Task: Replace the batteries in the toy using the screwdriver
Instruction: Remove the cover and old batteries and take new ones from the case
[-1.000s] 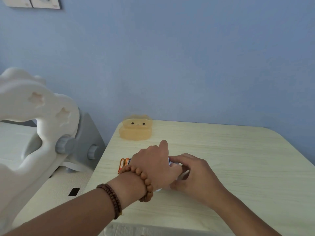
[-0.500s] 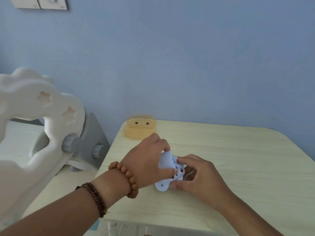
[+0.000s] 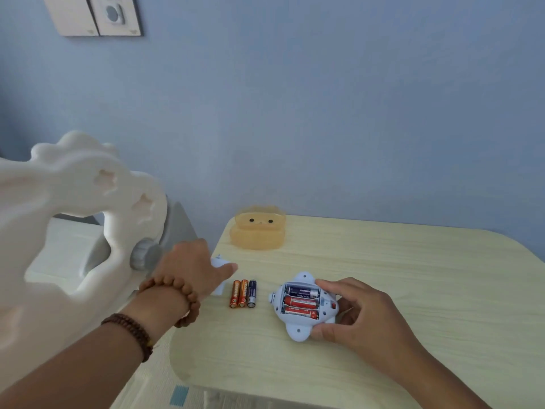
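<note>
A pale blue toy [image 3: 298, 330] lies upside down on the light wooden table [image 3: 413, 290], its battery bay open with three batteries [image 3: 301, 302] inside. My right hand [image 3: 356, 317] grips the toy's right side with thumb and fingers. Three loose batteries [image 3: 243, 293] lie side by side to the toy's left. My left hand [image 3: 194, 270] is at the table's left edge, holding the pale blue battery cover [image 3: 219, 263], mostly hidden under the palm. No screwdriver is visible.
A translucent orange box with two dot eyes [image 3: 258, 231] stands at the table's back left corner. A white and grey plastic piece of furniture with star cut-outs [image 3: 88, 216] rises just left of the table. The blue wall runs behind.
Both hands were together on the toy; the cover has come off. My left hand has carried it left to the table's edge, exposing the batteries in the bay and those on the table.
</note>
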Available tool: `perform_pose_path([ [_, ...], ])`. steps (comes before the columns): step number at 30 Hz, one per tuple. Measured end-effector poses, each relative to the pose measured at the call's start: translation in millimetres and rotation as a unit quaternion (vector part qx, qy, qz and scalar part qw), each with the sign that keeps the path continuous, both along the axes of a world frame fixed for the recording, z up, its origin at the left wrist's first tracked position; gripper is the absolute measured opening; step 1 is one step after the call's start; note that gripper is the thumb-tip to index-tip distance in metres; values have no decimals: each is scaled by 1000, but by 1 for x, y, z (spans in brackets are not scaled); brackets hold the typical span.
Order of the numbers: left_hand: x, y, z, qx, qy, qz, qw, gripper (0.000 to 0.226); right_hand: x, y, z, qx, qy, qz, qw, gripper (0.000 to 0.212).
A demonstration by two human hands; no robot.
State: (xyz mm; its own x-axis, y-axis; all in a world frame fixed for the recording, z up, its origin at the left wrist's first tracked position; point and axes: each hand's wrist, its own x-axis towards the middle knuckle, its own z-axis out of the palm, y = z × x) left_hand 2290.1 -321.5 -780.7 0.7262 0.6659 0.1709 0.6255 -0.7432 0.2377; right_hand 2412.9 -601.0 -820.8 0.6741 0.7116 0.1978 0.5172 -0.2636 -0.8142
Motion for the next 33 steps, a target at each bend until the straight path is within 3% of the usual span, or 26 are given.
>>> perform_pose_path([
  [14,9,10,-23,15,157,65,985,60,3,-2,-3,-5,2,9,1000,74],
  [28,7,15,-23,-45,129,55,989,65,2,-2,-1,-7,13,9,1000,75],
  [33,6,0,-5,43,125,51,990,57,4,0,-1,-12,16,12,1000,74],
])
